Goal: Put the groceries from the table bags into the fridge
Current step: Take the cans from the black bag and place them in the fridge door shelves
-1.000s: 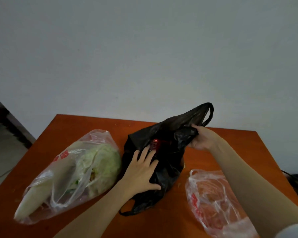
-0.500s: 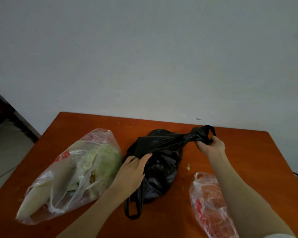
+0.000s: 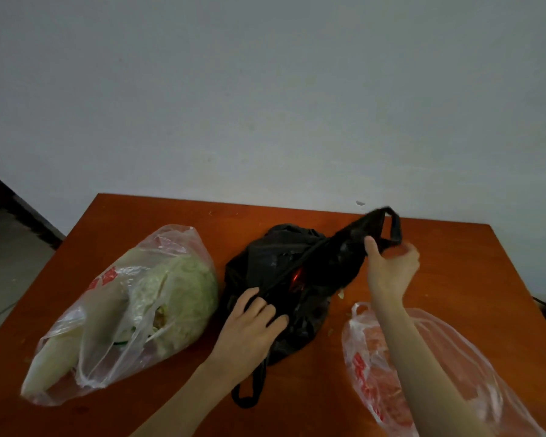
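Head view: red item (image 3: 297, 279) half-hidden in black bag (image 3: 300, 326)

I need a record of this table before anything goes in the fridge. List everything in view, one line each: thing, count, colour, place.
table: one, orange-brown, against the wall.
wall: one, pale grey-white, behind the table.
black bag: one, black, middle of the table, held at both ends, something red showing through its opening.
clear bag with cabbage: one, clear with red print, left part of the table, lying on its side.
cabbage: one, pale green, inside that bag.
long white vegetable: one, whitish, in the same bag, toward the near edge.
clear bag on the right: one, clear with red print, near right of the table, partly under the right forearm; contents unclear.
left hand: grips the near edge of the black bag.
right hand: grips the black bag by its far handle.
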A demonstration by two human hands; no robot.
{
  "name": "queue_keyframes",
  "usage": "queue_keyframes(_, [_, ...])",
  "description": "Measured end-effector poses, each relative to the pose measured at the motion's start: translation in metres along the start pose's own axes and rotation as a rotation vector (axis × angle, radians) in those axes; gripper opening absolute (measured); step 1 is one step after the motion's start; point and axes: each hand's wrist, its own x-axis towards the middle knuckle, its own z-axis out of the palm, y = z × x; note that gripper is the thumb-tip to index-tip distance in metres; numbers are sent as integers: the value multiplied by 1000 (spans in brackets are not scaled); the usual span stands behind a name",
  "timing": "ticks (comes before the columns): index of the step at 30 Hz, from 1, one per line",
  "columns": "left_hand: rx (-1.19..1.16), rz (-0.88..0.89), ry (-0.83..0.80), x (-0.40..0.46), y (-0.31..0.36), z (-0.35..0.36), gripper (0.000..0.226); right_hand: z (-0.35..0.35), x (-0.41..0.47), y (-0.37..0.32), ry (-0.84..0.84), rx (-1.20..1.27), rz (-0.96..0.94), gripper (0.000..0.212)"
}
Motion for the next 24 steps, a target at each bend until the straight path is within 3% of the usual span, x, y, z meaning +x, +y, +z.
queue_keyframes(2, [3,110,-8,7,8,1,36,-2,-20,-18,-60,-51,-334,57])
queue_keyframes(5, [-104,186,-6,13,13,3,34,12,-32,-15,-304,-242,-772,25])
queue_keyframes(7, [-185,165,-38,15,11,1,44,23,-24,0,-462,-443,-926,20])
queue_keyframes(9, [-186,127,-54,16,2,0,47,24,-7,10,-530,-716,-963,31])
queue_keyframes(12, [-91,0,-18,21,-20,-2,52,14,23,18,-606,-1104,-941,67])
queue_keyframes(15, [-47,-132,11,30,-38,1,48,9,47,16,-693,-1271,-1005,92])
queue_keyframes(17, [-70,-261,-119,38,-45,1,47,12,61,16,-748,-1331,-1027,99])
queue_keyframes(21, [-15,-488,-480,49,-64,7,112,27,84,27,-871,-1354,-961,106])
queue_keyframes(24, [-46,-539,-617,50,-78,14,125,42,94,42,-1038,-1252,-819,108])
